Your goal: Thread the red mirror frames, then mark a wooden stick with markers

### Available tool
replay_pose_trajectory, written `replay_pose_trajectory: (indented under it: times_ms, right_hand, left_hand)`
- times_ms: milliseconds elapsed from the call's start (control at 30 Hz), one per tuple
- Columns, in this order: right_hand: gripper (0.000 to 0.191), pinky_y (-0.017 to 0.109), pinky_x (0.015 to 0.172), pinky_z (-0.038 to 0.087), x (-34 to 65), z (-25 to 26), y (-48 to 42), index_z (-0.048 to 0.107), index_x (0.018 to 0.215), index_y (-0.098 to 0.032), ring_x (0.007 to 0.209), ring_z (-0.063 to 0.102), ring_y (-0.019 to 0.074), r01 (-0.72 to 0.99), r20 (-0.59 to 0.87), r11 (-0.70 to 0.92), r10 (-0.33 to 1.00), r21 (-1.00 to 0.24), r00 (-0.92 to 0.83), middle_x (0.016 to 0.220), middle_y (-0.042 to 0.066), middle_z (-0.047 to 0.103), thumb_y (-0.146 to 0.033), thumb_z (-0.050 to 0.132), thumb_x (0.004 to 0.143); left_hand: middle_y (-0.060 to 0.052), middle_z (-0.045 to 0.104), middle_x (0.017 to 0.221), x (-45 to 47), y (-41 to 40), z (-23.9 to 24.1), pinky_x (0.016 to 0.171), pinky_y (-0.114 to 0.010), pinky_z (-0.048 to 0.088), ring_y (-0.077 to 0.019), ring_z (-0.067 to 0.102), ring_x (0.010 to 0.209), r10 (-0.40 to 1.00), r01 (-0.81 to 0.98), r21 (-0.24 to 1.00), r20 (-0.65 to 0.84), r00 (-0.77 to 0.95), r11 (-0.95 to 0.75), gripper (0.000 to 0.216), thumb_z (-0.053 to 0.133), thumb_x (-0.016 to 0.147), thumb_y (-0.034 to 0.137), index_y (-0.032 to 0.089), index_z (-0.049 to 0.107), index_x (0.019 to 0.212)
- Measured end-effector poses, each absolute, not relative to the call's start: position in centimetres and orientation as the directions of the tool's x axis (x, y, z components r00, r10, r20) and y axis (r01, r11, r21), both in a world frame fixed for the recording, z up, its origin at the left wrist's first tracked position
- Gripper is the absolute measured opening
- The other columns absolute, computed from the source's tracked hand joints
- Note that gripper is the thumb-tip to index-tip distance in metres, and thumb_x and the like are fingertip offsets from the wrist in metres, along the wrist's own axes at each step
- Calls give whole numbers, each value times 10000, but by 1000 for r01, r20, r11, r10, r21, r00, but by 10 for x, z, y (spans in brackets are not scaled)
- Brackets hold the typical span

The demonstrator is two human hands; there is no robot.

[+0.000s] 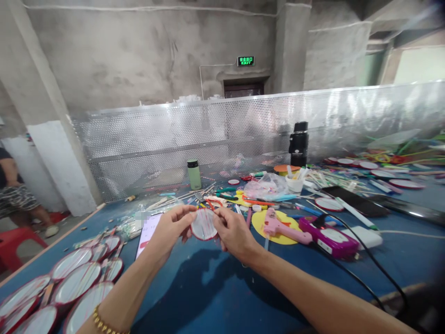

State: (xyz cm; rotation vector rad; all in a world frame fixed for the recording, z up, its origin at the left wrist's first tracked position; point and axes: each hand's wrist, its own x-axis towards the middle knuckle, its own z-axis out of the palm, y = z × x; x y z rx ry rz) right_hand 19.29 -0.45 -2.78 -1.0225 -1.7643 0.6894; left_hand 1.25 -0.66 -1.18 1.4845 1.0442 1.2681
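Between my two hands, above the blue table (208,297), is a small round white disc with a red rim and reddish streaks (204,224). My left hand (175,225) pinches its left edge with thumb and fingers. On its right edge my right hand (231,232) is closed in the same way. A lit phone (148,232) lies just left of my left hand. To the right of my right hand, a pink glue gun (283,227) rests on a yellow round piece (259,221). The fingertips behind the disc are partly hidden.
Several larger red-rimmed discs (78,283) lie at the left. A purple device (330,236) with black cables sits at the right. A green bottle (194,175), a black flask (299,144) and a white cup (295,184) stand before a perforated metal screen (156,139). A person (17,190) is far left.
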Motion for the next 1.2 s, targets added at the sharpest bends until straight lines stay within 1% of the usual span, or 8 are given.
replay_pose_trajectory:
  times_ms: [100,167,300,500,767,1000,1100,1200]
  right_hand:
    - [163,192,416,360,194,-26,-7,515,799,-214,352,471,85,321,494,525,851,-788,-181,493,-85,493,-207,494,961]
    - [138,196,458,378,195,-25,-11,556,832,-207,401,485,81,283,513,558,830,-780,-219,551,-67,545,-248,531,961]
    - [228,189,449,395,195,-23,-14,592,854,-196,396,475,59,148,513,572,802,-807,-306,636,-41,611,-343,486,993]
    - [166,160,310,361,190,-18,-13,562,968,-189,337,471,46,-61,434,443,827,-894,-357,700,-48,618,-345,552,913]
    - [120,132,279,333,186,-11,-24,576,1033,-174,314,443,40,-118,362,345,841,-931,-402,596,-88,565,-134,551,922]
    - [122,133,305,332,183,-14,-20,565,1012,-178,302,411,36,-108,359,345,854,-933,-377,544,-104,544,-102,529,925]
    - [111,140,337,350,186,-16,-15,567,952,-186,337,427,40,-63,397,397,869,-916,-293,565,-92,526,-101,502,924]
    - [130,162,410,372,195,-15,-7,575,893,-187,426,457,55,19,469,478,867,-878,-166,643,-59,545,-90,491,909]
  left_hand:
    - [25,595,471,12,-4,-15,404,-197,368,-101,488,402,966,69,973,205,161,-218,256,756,745,386,137,699,773]
    - [21,592,475,10,-2,-16,405,-192,372,-94,487,406,963,56,976,199,180,-213,295,769,740,415,147,661,682]
    - [60,530,514,3,-3,-14,367,-154,295,-57,411,401,955,-37,986,168,245,-164,372,768,757,508,171,613,723]
    - [70,477,400,8,-16,-14,286,-169,172,-31,251,262,892,-84,996,12,452,29,378,766,745,534,198,595,735]
    - [86,396,375,16,-18,-27,298,-168,159,-11,210,260,880,-69,994,-45,473,88,482,749,686,639,183,593,665]
    - [79,406,410,17,-19,-30,332,-189,206,-41,249,294,908,59,998,7,419,-35,505,685,735,689,196,578,696]
    - [63,477,469,15,-15,-26,371,-188,211,-59,316,345,935,154,972,116,335,-176,453,669,807,642,194,609,773]
    - [63,480,500,12,-12,-19,416,-196,233,-75,367,398,932,274,902,270,243,-332,369,667,853,556,193,641,790]
